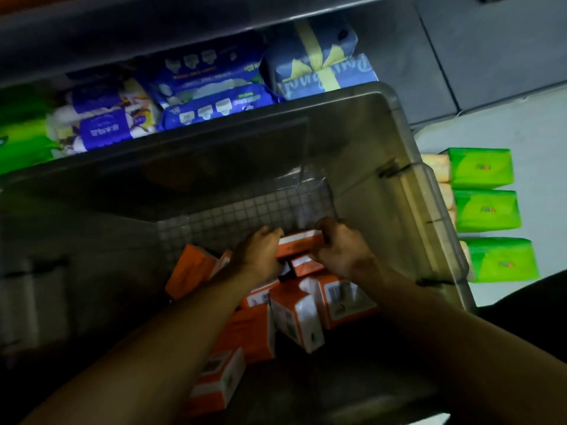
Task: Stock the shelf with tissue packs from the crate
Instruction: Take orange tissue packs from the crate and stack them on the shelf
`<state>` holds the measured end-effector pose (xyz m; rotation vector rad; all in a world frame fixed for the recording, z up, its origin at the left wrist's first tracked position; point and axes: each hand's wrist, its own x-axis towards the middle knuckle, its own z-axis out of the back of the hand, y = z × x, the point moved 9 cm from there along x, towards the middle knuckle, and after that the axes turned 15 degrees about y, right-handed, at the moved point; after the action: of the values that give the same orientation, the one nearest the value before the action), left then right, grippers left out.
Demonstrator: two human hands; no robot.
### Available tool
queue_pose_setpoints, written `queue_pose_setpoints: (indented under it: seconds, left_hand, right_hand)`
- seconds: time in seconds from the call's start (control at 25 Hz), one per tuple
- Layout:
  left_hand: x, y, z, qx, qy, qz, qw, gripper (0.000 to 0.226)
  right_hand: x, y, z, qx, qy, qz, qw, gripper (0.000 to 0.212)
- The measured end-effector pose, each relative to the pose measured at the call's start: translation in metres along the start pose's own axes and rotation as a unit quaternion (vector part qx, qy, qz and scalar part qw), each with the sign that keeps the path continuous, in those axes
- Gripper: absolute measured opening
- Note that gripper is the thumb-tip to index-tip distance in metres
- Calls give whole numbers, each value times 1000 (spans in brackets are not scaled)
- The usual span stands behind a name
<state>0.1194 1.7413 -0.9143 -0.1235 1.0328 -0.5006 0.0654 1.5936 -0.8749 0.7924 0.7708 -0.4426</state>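
Both arms reach down into a large translucent grey crate (399,167). Between my left hand (260,253) and my right hand (340,250) is an orange tissue pack (299,245), gripped at its two ends just above the pile. Several more orange-and-white tissue packs (294,317) lie jumbled on the crate's gridded floor under my forearms. Beyond the crate runs a low shelf (153,41) holding blue, purple and green packs (196,96).
Three green tissue packs (481,210) lie in a column on the pale floor right of the crate, with beige packs partly hidden beside them. A blue pack with a yellow ribbon print (319,65) sits at the shelf's right end. Grey cabinet panels stand at the far right.
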Motion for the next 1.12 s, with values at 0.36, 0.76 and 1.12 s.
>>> queue_pose_setpoints:
  seconds: [0.36, 0.76, 1.12]
  left_hand:
    - [-20, 6, 30, -87, -113, -1, 990, 27]
    - [-207, 3, 216, -300, -163, -179, 923, 30]
    - [-341, 49, 282, -547, -279, -295, 731, 45]
  right_hand:
    - [-1, 21, 13, -24, -20, 72, 997, 48]
    - [-112, 182, 128, 215, 24, 296, 930, 45]
    - [-205, 305, 142, 341, 35, 413, 844, 42]
